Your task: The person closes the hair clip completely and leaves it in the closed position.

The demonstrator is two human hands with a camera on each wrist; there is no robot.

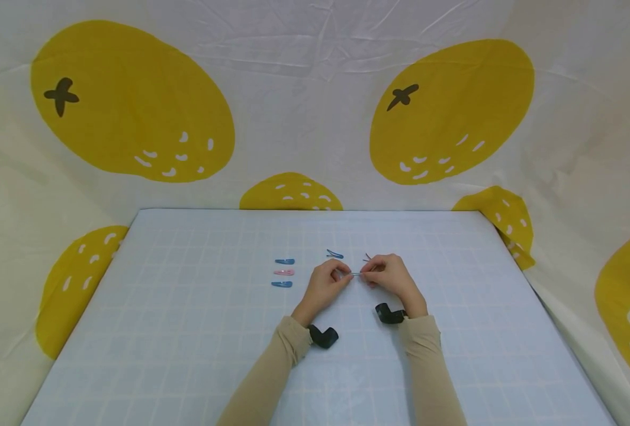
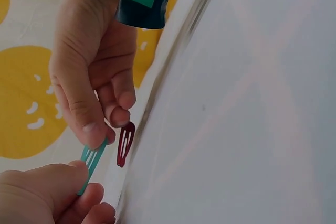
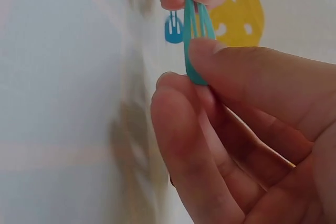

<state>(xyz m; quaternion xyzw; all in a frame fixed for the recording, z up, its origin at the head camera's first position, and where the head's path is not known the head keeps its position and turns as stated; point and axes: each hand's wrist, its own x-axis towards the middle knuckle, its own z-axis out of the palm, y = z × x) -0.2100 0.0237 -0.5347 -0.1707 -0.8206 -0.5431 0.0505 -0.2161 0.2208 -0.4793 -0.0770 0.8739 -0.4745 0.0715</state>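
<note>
A teal snap hair clip (image 2: pixel 95 162) is held between my two hands above the table. My left hand (image 1: pixel 328 285) pinches one end between thumb and finger. At the other end, the thumb and fingers of my right hand (image 1: pixel 395 279) pinch the wider, rounded part (image 3: pixel 196 74). Just beyond the right hand lies a dark red hair clip (image 2: pixel 125 144), partly covered by that hand in the head view. A blue hair clip (image 1: pixel 334 254) with its prongs spread lies behind the left hand.
Left of my hands, a blue clip (image 1: pixel 285 261), a pink clip (image 1: pixel 284 273) and another blue clip (image 1: pixel 282 284) lie in a column. They rest on the pale gridded table (image 1: pixel 187 355). A white curtain (image 1: pixel 304 106) with yellow fruit prints hangs behind it.
</note>
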